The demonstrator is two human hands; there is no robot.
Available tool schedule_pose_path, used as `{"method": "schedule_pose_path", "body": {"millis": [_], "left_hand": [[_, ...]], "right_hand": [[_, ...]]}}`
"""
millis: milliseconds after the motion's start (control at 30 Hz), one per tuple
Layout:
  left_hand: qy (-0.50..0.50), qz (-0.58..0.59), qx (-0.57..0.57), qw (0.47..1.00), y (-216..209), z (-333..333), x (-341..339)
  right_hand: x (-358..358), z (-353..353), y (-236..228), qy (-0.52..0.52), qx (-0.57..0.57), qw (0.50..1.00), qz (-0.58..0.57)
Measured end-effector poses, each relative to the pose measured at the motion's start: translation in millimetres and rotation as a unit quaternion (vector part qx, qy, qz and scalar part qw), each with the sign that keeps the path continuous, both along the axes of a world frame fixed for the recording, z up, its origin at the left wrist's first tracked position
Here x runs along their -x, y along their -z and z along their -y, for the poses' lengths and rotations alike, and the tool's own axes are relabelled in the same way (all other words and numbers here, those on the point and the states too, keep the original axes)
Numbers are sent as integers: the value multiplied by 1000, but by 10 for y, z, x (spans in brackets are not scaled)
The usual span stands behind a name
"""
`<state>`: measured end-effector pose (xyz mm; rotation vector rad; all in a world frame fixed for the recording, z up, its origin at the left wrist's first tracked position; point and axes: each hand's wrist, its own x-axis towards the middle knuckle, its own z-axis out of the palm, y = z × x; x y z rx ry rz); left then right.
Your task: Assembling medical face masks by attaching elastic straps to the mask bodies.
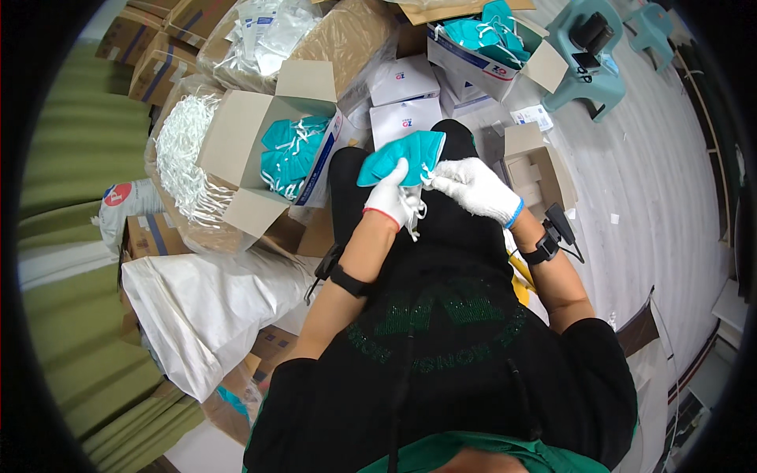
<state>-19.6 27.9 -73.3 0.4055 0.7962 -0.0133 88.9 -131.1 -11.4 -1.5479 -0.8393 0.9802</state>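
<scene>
A teal face mask (412, 151) is held over my lap, its white straps (415, 224) dangling below my left palm. My left hand (386, 201), in a white glove with a red cuff, grips the mask's lower edge with the thumb on top. At the mask's right corner, my right hand (478, 189), gloved in white with a blue cuff, has its fingertips pinched on a white strap end (428, 175). To the left, an open carton (236, 135) holds several teal masks (293, 154). Beside it lies a heap of loose white straps (188, 146) in a plastic-lined box.
Another open carton (477, 72) of teal masks stands at the far right, near a teal stool (587, 59). Closed white boxes (404, 118) stand beyond my knees. An open carton (544, 162) sits right of my knee. White sacking (209, 307) lies at the left.
</scene>
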Motion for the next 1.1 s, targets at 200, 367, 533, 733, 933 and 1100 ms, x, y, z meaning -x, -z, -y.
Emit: {"method": "schedule_pose_path", "body": {"millis": [200, 367, 533, 733, 933, 1100], "left_hand": [[-251, -28, 124, 960, -35, -95, -472], [-251, 42, -34, 967, -3, -226, -523], [-155, 13, -304, 940, -307, 287, -542], [-141, 70, -387, 909, -540, 180, -407], [-71, 84, -508, 855, -978, 430, -62], [-14, 120, -274, 954, -967, 246, 392]], "right_hand": [[244, -124, -11, 70, 39, 979, -186], [160, -389, 280, 126, -109, 677, -716], [-613, -756, 744, 318, -195, 593, -714], [-858, -1046, 681, 370, -207, 661, -620], [-1476, -1156, 1158, 497, -207, 773, -335], [-1759, -816, 409, 416, -113, 880, -200]]}}
